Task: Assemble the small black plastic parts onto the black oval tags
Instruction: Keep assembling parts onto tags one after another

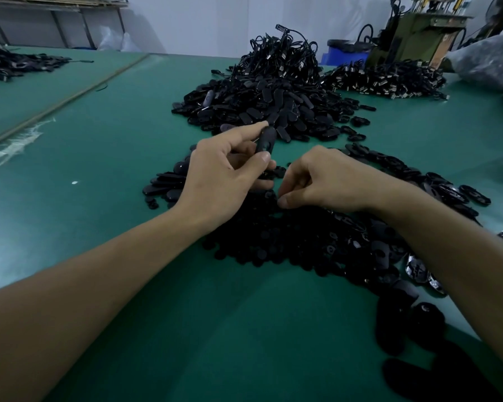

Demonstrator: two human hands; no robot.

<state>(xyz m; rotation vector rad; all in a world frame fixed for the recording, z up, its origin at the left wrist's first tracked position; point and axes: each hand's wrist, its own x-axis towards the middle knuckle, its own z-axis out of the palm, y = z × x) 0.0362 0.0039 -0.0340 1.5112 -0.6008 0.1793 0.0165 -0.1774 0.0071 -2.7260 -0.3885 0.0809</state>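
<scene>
The person's left hand is pinching a black oval tag between thumb and index finger, holding it nearly upright just above the green table, with the other fingers curling beneath it. The right hand, at about 3 o'clock from the left one, is reaching down with fingers curled, its thumb and fingertips touching the near pile of small black parts. Whether it is gripping a part I cannot tell, as the tips are lost against the dark pile.

A short stack of tags is lying at 9 o'clock of the left hand. A big heap of tags is sitting at 12 o'clock beyond both hands, with corded pieces piled on top. A row of shells is trailing off toward 3 o'clock. A green machine is standing at 1 o'clock, behind another heap.
</scene>
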